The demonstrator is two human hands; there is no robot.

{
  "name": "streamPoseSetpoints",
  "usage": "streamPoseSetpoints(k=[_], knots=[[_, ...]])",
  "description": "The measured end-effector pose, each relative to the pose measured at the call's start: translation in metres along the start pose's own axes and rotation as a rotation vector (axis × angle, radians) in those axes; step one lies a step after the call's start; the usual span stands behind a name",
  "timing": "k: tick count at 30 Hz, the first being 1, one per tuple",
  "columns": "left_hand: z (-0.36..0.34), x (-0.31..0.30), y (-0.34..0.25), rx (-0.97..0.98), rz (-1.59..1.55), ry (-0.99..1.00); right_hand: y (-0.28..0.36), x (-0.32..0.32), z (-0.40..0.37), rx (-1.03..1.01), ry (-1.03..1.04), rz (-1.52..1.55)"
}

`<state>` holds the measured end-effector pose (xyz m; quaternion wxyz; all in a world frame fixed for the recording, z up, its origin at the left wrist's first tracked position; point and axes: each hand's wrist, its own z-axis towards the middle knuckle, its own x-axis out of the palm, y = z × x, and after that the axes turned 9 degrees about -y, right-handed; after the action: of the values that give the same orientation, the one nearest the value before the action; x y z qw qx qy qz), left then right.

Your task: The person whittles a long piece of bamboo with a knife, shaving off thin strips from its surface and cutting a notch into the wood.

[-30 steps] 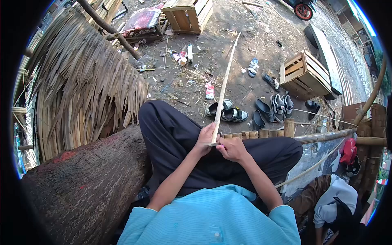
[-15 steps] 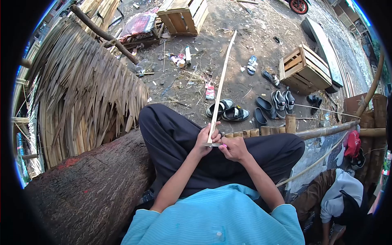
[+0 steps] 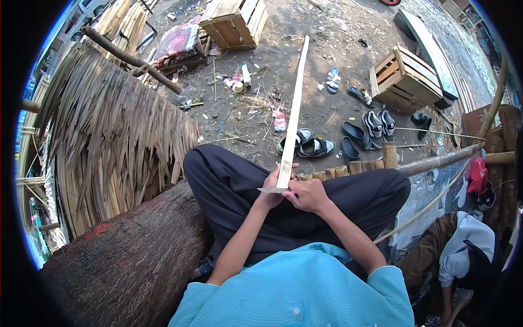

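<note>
A long pale strip [image 3: 296, 109] of split wood or bamboo points away from me over my crossed legs. Around its near end wraps my left hand [image 3: 271, 188], closed on it. My right hand [image 3: 308, 195] is closed on the pinkish handle of a knife, mostly hidden by the fingers. The knife's flat metal blade [image 3: 271, 190] lies crosswise at the strip's near end, reaching to the left past it. Both hands are close together above my lap.
Beyond my knees are sneakers [image 3: 317, 147], dark clogs [image 3: 356, 134] and a sandal [image 3: 333, 80]. Wooden crates [image 3: 406, 80] stand on the littered ground. A thatch panel [image 3: 109, 125] and thick log [image 3: 131, 256] are at left. Another person [image 3: 463, 250] sits at lower right.
The blade now reaches further left across the strip, and the strip's broader face shows. My right hand has shifted slightly left. The view has tilted a little.
</note>
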<state>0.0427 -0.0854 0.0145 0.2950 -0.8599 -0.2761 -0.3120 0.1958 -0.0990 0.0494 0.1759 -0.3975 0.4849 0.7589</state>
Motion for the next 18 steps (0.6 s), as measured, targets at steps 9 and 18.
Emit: streamPoseSetpoints(k=[9,18], knots=[[0.005,-0.015,0.003,-0.014,-0.013,0.069,-0.008,-0.015,0.022,-0.061,0.2,-0.031],[-0.003,0.003,-0.003,-0.008,-0.001,-0.114,-0.012,-0.012,0.022,0.209,0.083,-0.086]])
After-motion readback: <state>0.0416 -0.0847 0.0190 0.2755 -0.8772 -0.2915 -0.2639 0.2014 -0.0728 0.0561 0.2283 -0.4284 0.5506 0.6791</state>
